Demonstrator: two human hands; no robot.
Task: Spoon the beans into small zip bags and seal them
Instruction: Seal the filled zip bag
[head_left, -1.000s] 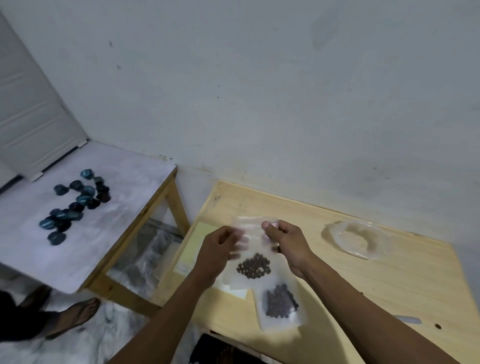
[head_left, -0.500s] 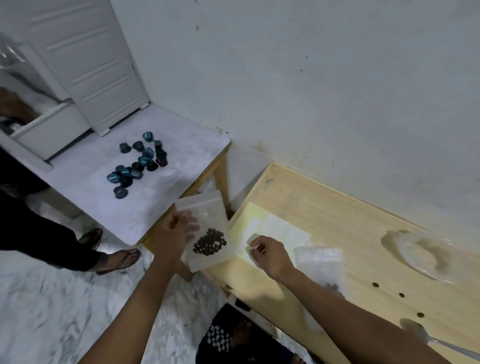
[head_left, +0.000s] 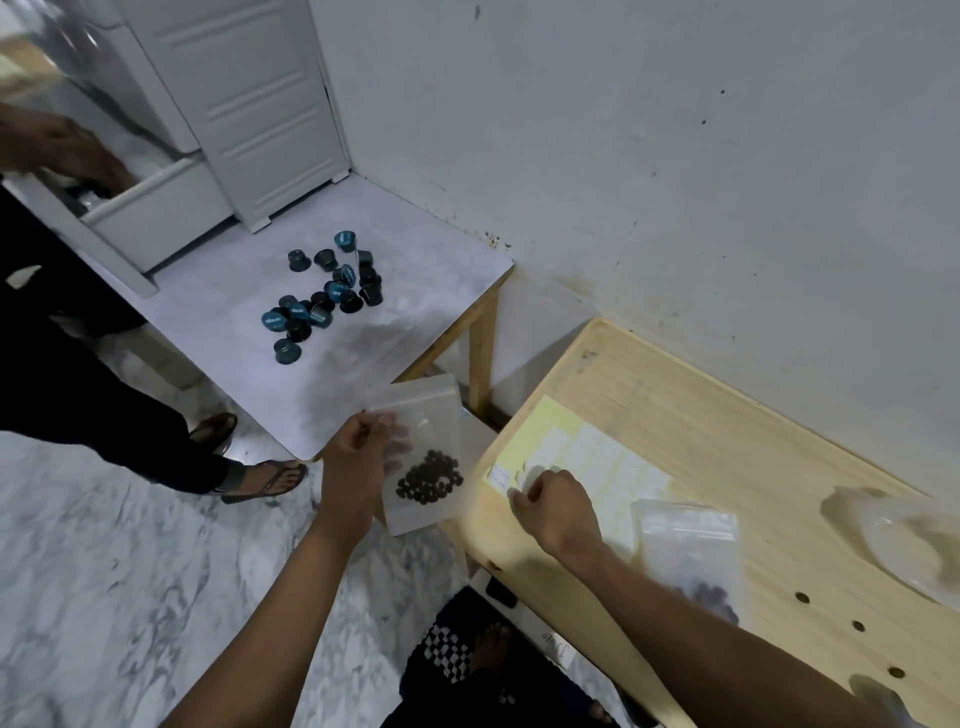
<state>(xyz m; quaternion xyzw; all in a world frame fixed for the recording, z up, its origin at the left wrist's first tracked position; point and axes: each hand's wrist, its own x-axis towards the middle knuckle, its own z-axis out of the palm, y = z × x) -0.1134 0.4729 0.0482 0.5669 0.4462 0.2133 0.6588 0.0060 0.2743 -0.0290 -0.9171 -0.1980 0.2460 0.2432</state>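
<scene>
My left hand (head_left: 358, 457) holds a small clear zip bag (head_left: 426, 457) with dark beans gathered low in it, hanging in the air off the left end of the wooden table (head_left: 701, 431). My right hand (head_left: 556, 504) rests on a yellow label sheet (head_left: 587, 457) on the table, fingers curled and pinching at its near corner. A second zip bag (head_left: 691, 551) with beans lies flat on the table just right of that hand. A clear plastic bag of beans (head_left: 904, 540) lies blurred at the far right.
A white side table (head_left: 249, 332) to the left carries several dark blue capsules (head_left: 327, 301). Another person stands at the left by a white drawer unit (head_left: 156, 208), one sandalled foot (head_left: 260, 478) on the marble floor. The wall runs close behind both tables.
My right hand let go of the bag and dropped onto the label sheet. My left hand carried the bag leftward off the table edge. My view swung left.
</scene>
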